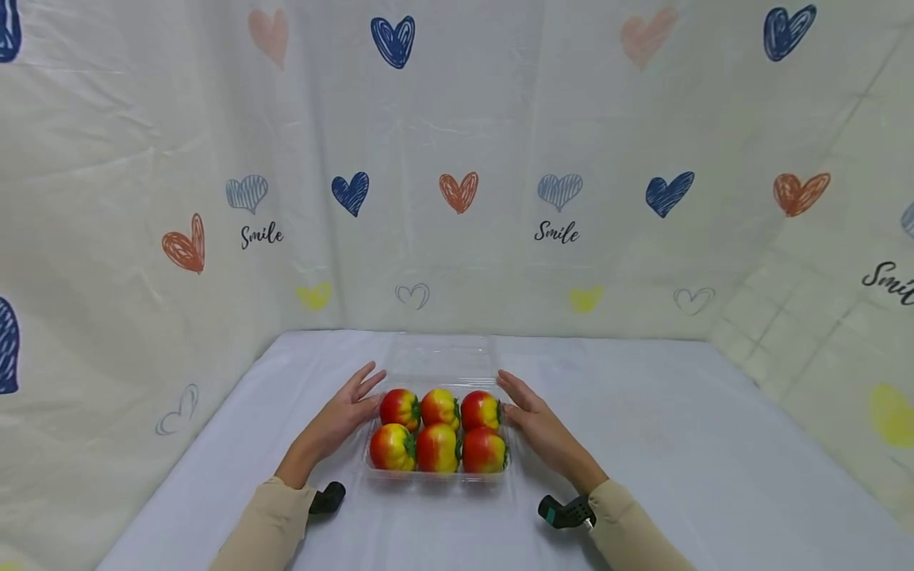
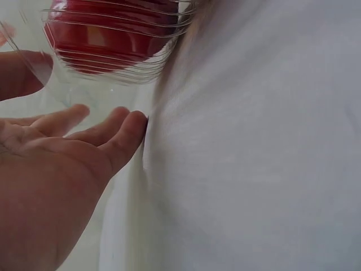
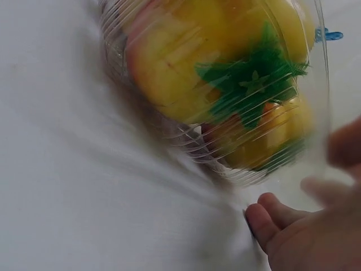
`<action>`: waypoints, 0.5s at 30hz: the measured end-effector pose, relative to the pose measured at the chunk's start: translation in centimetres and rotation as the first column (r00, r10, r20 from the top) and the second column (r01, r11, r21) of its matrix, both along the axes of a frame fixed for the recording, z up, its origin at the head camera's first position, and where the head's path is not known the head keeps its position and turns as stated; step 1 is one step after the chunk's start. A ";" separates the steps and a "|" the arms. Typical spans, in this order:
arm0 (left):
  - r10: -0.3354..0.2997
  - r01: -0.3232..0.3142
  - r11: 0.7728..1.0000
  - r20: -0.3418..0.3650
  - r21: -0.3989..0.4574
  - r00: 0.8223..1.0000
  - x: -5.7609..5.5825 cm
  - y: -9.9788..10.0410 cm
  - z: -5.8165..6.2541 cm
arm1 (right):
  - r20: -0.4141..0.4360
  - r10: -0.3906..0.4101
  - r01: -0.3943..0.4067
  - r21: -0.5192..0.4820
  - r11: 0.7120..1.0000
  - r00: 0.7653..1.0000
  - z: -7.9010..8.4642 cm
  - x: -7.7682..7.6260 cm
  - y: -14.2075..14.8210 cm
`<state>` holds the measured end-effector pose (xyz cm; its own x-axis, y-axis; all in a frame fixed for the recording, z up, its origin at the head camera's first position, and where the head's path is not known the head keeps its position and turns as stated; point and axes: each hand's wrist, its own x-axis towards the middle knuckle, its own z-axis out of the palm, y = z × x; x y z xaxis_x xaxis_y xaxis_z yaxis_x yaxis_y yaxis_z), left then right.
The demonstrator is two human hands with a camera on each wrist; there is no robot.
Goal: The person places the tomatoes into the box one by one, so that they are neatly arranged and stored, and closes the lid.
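Note:
A clear plastic clamshell box (image 1: 439, 477) lies on the white cloth, its lid (image 1: 440, 354) folded back behind it. Inside sit two rows of red-and-yellow fruits (image 1: 439, 449) with green leafy tops, which look like toy fruit. My left hand (image 1: 347, 414) is at the box's left side with fingers extended. In the left wrist view, its thumb (image 2: 25, 74) overlaps the clear rim, the other fingers below. On the opposite side, my right hand (image 1: 540, 428) also has its fingers loosely extended, the fingertips (image 3: 260, 217) low beside the ribbed wall in the right wrist view.
The white-covered table (image 1: 643, 428) extends to both sides and in front of the box. A pale curtain (image 1: 493, 262) printed with hearts and "Smile" hangs behind the table and along its sides. Black wrist cameras (image 1: 564, 512) hang below both cuffs.

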<state>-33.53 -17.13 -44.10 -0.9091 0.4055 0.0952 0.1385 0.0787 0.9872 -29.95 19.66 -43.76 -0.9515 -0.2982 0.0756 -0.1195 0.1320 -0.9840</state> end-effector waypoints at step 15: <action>0.139 -0.136 0.989 -0.052 0.061 0.989 -0.3 0.3 -0.1 | -0.064 -0.126 0.130 0.056 0.990 0.990 -0.3 -0.6 0.0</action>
<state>-33.80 -16.82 -44.24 -0.9485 0.2692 0.1667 0.1851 0.0443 0.9817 -30.53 19.67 -44.02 -0.9763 -0.1799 0.1200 -0.1570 0.2081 -0.9654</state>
